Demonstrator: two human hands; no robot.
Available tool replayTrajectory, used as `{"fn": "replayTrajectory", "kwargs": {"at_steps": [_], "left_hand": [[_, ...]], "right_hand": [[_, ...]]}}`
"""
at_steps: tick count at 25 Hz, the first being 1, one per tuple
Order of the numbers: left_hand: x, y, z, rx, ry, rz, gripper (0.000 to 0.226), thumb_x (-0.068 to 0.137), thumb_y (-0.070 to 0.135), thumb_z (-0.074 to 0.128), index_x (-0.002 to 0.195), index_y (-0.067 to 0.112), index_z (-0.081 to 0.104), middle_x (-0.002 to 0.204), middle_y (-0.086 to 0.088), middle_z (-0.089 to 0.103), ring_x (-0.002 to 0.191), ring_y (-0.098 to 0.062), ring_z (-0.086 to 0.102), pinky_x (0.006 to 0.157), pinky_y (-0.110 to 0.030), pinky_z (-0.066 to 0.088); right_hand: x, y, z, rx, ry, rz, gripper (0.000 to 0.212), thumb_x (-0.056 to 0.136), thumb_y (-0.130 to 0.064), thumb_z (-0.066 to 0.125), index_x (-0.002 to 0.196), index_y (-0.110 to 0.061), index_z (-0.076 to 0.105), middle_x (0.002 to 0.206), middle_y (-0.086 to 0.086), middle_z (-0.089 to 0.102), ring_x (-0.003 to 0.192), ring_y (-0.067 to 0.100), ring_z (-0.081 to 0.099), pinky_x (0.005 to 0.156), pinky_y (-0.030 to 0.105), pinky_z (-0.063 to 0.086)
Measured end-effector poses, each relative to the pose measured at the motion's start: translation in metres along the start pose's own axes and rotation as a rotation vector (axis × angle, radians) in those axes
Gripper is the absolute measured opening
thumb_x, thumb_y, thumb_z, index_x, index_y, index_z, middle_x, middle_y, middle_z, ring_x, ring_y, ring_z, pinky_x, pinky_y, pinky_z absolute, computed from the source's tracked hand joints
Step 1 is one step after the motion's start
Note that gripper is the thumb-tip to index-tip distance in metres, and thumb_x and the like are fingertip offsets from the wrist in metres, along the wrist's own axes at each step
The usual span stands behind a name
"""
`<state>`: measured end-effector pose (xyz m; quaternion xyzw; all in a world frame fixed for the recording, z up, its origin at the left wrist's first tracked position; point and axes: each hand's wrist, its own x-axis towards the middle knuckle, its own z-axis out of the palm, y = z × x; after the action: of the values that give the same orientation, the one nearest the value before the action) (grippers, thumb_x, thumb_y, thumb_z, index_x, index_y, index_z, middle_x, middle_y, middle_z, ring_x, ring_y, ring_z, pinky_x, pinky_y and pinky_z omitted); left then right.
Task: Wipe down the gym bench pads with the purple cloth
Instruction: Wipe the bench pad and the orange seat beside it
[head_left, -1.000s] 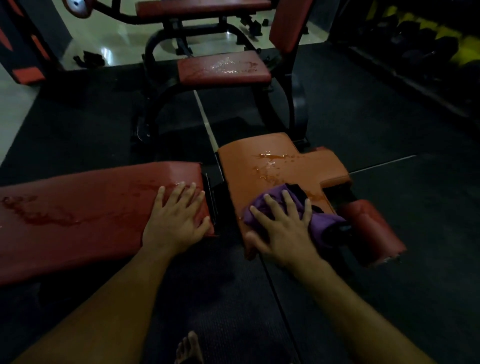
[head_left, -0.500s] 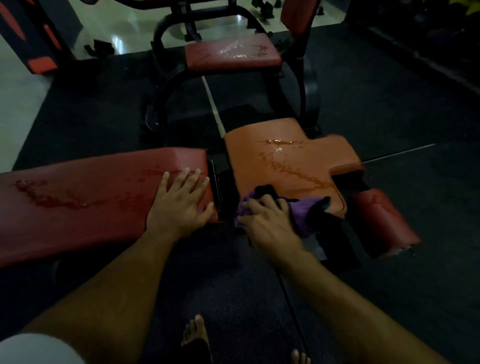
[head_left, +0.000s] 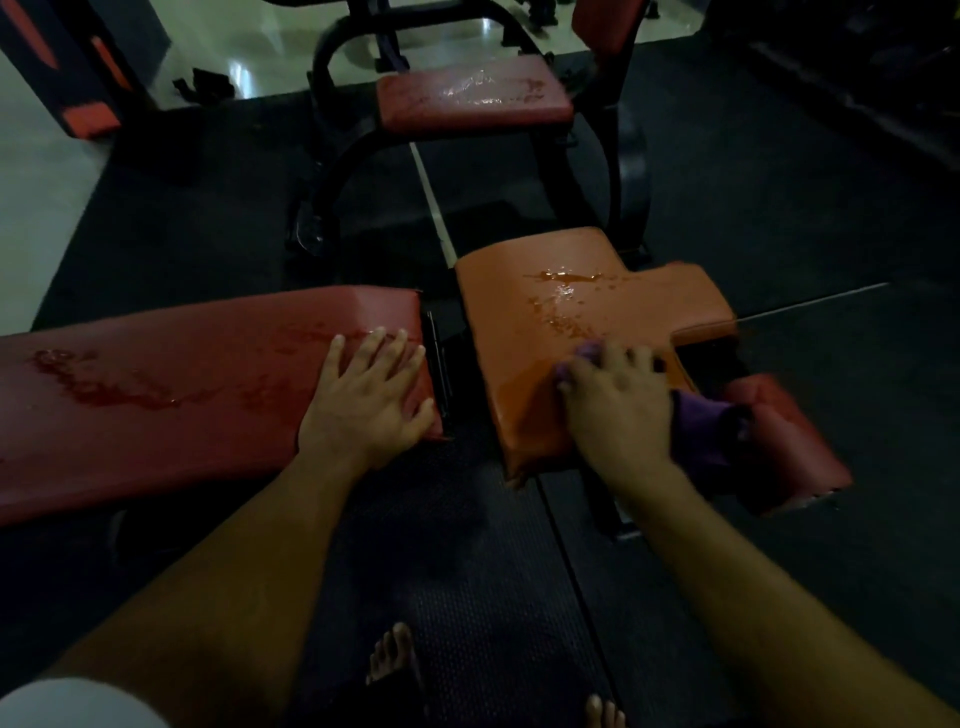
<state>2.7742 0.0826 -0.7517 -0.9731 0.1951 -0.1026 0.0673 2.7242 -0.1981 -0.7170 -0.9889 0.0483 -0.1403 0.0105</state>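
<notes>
Hands first, nearest the camera: the left hand (head_left: 371, 392) lies flat with fingers spread on the end of the long red pad (head_left: 171, 384), bracing and holding nothing. The right hand (head_left: 618, 402) presses on the purple cloth (head_left: 701, 431), fingers bent over it; whether they pinch the fabric or only bear down on it cannot be determined, since the hand is blurred. The cloth sits under and to the right of the right hand, at the near right edge of the orange seat pad (head_left: 561, 338), with its loose end trailing toward the red roller pad (head_left: 789, 441) beside the bench.

Governing relation: the remaining liquid (head_left: 566, 291) on the orange seat pad lies directly ahead of the right hand, further from the person, toward the middle and far portion of the pad. The wet streak runs roughly front to back, so the next stroke most likely calls for a push away from the body along that line. The right hand is clearly the nearer hand; the left is separated from it by the gap between the two pads.

Pooled liquid also shows on the long red pad, well to the left of the left hand. That pad's long axis runs left to right.

Further off, a second bench seat (head_left: 472, 98) carries wet patches and appears unwiped. Judged from this, the task is at an early stage.
</notes>
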Motion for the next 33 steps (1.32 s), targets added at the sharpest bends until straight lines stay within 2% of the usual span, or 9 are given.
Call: {"fn": "replayTrajectory", "kwargs": {"at_steps": [6, 12, 17, 20, 22, 26, 29, 31, 33], "left_hand": [[0.0, -0.001, -0.002, -0.008, -0.006, 0.009, 0.074, 0.093, 0.06, 0.029, 0.153, 0.02, 0.046, 0.161, -0.006, 0.04, 0.151, -0.028, 0.031, 0.122, -0.061, 0.017], [0.0, -0.001, -0.005, 0.008, -0.042, -0.004, 0.075, 0.093, 0.061, 0.026, 0.155, 0.022, 0.042, 0.164, -0.003, 0.035, 0.153, -0.025, 0.026, 0.123, -0.059, 0.014], [-0.001, -0.003, -0.002, -0.001, -0.024, 0.012, 0.075, 0.094, 0.061, 0.027, 0.153, 0.02, 0.045, 0.161, -0.006, 0.039, 0.152, -0.028, 0.03, 0.121, -0.061, 0.016], [0.0, -0.001, -0.002, 0.004, -0.024, 0.018, 0.075, 0.094, 0.06, 0.027, 0.154, 0.019, 0.045, 0.161, -0.007, 0.039, 0.151, -0.029, 0.03, 0.12, -0.061, 0.015], [-0.001, -0.003, -0.002, 0.0, -0.018, 0.014, 0.075, 0.094, 0.061, 0.027, 0.154, 0.019, 0.044, 0.161, -0.007, 0.039, 0.151, -0.029, 0.03, 0.12, -0.061, 0.015], [0.001, -0.002, -0.001, 0.001, -0.016, 0.021, 0.075, 0.094, 0.06, 0.028, 0.153, 0.019, 0.045, 0.161, -0.006, 0.04, 0.151, -0.029, 0.03, 0.12, -0.06, 0.014], [0.0, -0.003, -0.003, -0.02, -0.017, 0.012, 0.075, 0.093, 0.06, 0.029, 0.152, 0.018, 0.047, 0.16, -0.007, 0.04, 0.151, -0.029, 0.031, 0.12, -0.061, 0.014], [-0.001, -0.002, -0.004, -0.025, -0.011, 0.024, 0.075, 0.093, 0.059, 0.029, 0.152, 0.017, 0.048, 0.16, -0.008, 0.041, 0.15, -0.031, 0.032, 0.12, -0.061, 0.014], [-0.001, -0.004, -0.001, -0.022, -0.007, 0.027, 0.075, 0.092, 0.059, 0.029, 0.151, 0.018, 0.048, 0.16, -0.008, 0.041, 0.15, -0.031, 0.033, 0.12, -0.061, 0.015]], "right_hand": [[-0.06, -0.059, 0.003, 0.089, -0.134, -0.528, 0.035, 0.066, -0.031, 0.074, 0.101, -0.025, 0.071, 0.11, 0.004, 0.057, 0.099, 0.028, 0.04, 0.074, 0.039, 0.042], [-0.046, 0.048, -0.012, 0.086, -0.107, -0.178, 0.023, 0.091, -0.033, 0.065, 0.113, -0.036, 0.07, 0.115, -0.003, 0.061, 0.094, 0.028, 0.049, 0.072, 0.04, 0.05], [-0.046, 0.098, -0.034, 0.222, 0.046, 0.076, 0.035, 0.097, -0.044, 0.05, 0.126, -0.029, 0.065, 0.123, 0.001, 0.056, 0.1, 0.024, 0.045, 0.069, 0.031, 0.041], [-0.053, 0.065, -0.017, 0.147, 0.022, -0.049, 0.044, 0.096, -0.052, 0.05, 0.134, -0.032, 0.054, 0.133, 0.002, 0.049, 0.111, 0.026, 0.044, 0.08, 0.037, 0.046], [-0.044, 0.068, 0.002, 0.077, -0.017, -0.096, 0.043, 0.093, -0.055, 0.051, 0.128, -0.03, 0.057, 0.132, 0.003, 0.05, 0.114, 0.031, 0.044, 0.083, 0.041, 0.044], [-0.02, 0.108, 0.007, 0.302, -0.011, 0.163, 0.034, 0.097, -0.045, 0.049, 0.12, -0.023, 0.061, 0.123, 0.006, 0.051, 0.106, 0.033, 0.047, 0.077, 0.044, 0.048], [-0.06, 0.076, 0.004, 0.234, 0.041, -0.164, 0.023, 0.095, -0.03, 0.054, 0.115, -0.024, 0.064, 0.119, 0.004, 0.056, 0.105, 0.032, 0.047, 0.079, 0.047, 0.047], [-0.082, 0.061, -0.005, 0.266, -0.05, -0.383, 0.025, 0.088, -0.023, 0.06, 0.113, -0.023, 0.067, 0.117, 0.001, 0.058, 0.107, 0.03, 0.049, 0.083, 0.046, 0.049], [-0.071, 0.068, -0.012, 0.379, -0.094, -0.264, 0.022, 0.091, -0.024, 0.064, 0.113, -0.021, 0.068, 0.115, -0.002, 0.057, 0.107, 0.025, 0.05, 0.082, 0.04, 0.051]]}}
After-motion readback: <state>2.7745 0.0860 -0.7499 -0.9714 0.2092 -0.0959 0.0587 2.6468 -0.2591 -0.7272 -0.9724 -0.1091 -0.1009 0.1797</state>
